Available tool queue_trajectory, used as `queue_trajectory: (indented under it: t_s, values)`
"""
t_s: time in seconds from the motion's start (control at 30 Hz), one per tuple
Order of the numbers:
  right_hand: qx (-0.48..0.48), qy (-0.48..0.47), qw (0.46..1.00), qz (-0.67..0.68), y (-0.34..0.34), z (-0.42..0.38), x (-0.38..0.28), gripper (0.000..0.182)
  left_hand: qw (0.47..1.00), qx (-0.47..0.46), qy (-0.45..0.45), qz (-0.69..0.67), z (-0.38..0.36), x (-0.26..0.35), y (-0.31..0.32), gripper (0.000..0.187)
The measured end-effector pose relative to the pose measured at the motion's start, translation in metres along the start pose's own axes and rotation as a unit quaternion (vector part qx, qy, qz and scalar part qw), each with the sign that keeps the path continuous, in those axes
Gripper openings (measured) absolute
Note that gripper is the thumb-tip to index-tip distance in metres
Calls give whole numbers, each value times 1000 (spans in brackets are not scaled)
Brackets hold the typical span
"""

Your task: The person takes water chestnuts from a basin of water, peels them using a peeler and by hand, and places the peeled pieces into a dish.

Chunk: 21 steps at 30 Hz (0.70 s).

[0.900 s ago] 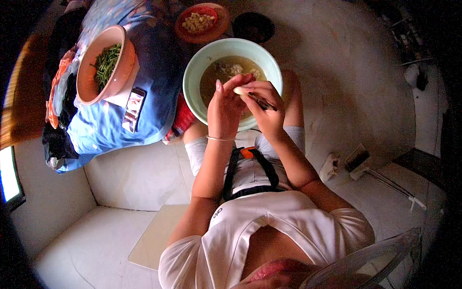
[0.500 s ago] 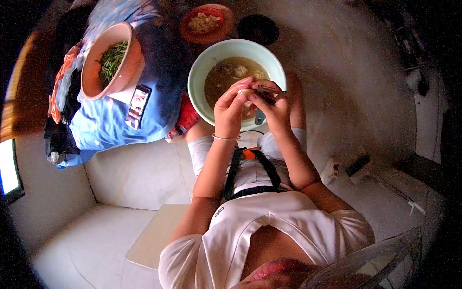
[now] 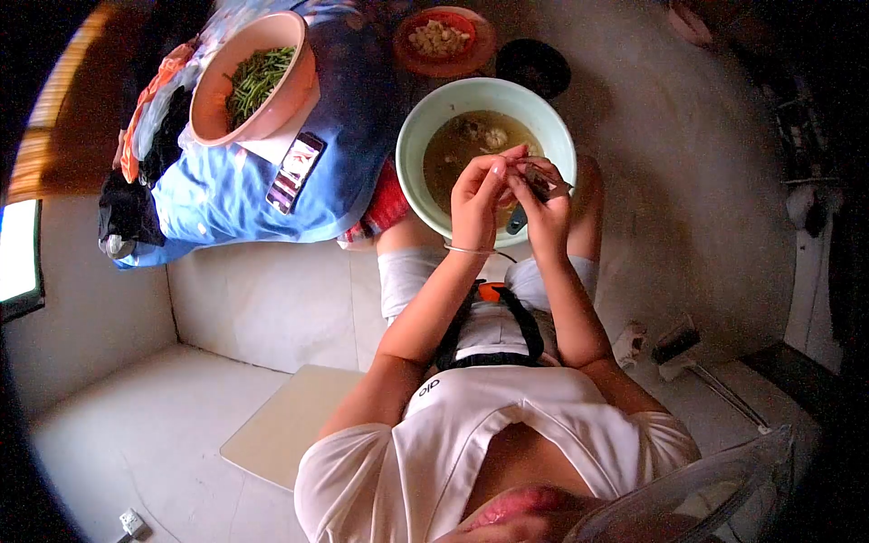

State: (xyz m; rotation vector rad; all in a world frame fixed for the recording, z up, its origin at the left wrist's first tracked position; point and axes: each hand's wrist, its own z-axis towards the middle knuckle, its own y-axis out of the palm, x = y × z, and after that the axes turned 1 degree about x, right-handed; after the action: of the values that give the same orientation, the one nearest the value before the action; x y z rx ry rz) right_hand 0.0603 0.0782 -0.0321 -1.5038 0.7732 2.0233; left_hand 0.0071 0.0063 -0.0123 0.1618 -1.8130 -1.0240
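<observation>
Knife gripped in right hand, fingers curled shut round it, dark blade slanting from upper left down to lower right, tip toward the right rim of the bowl; handle end showing just below the hand. Left hand pressed against the right, fingers bent and pinching something small between the two hands, too hidden to name; thin bangle on that wrist. Both hands held over pale green bowl of brownish liquid with pale lumps, resting at the knees. Nearer: white shirt, black strap across the lap, pale board flat on a light floor. Left of the bowl, blue cloth bearing pink bowl of green stalks and a small packet. Farther off, red plate of pale pieces and a dark round dish. Walls dim, light patch at far left.
</observation>
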Motion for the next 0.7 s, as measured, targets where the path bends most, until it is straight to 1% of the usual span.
queue_trajectory:
  t_s: [0.03, 0.17, 0.23, 0.27, 0.33, 0.37, 0.47, 0.5, 0.53, 0.6, 0.63, 0.67, 0.7]
  values:
    - [14, 60, 996, 61, 1, -1, 0, 17, 999, -8, 18, 29, 1, -1, -3, 17]
    - [2, 49, 998, 28, 5, -2, -3, 18, 1000, -13, -5, 4, 4, -6, -11, 16]
    - [-5, 15, 1000, -17, 5, -2, 1, 17, 999, -12, -28, -25, 7, -7, -13, 16]
    - [-4, 14, 1000, -20, 4, -1, 4, 17, 999, -13, -29, -27, 6, -7, -13, 16]
    - [-21, -95, 992, -79, 4, 1, 5, 16, 998, 13, -49, -46, 2, -1, -5, 16]
    - [-8, -72, 996, -49, 5, 0, 4, 14, 998, 22, -37, -55, 1, 1, 1, 16]
    - [9, -64, 995, -69, 8, 2, 9, 13, 994, 42, -41, -88, 5, -6, -1, 17]
    - [-5, -72, 994, -83, 6, 5, 13, 12, 992, 38, -65, -99, 12, -14, -12, 17]
    - [-4, -73, 994, -81, 5, 6, 19, 12, 992, 38, -64, -98, 16, -19, -19, 17]
    - [-13, -82, 993, -89, 6, 5, 32, 11, 986, 22, -115, -118, 22, -27, -32, 28]
    - [-13, -74, 991, -110, 5, 5, 36, 10, 983, 37, -127, -126, 23, -31, -37, 34]
    - [-17, -72, 992, -106, 5, 5, 41, 10, 984, 42, -124, -124, 25, -35, -42, 34]
    - [-38, -93, 986, -132, 4, 7, 46, 11, 983, 44, -116, -137, 28, -40, -47, 34]
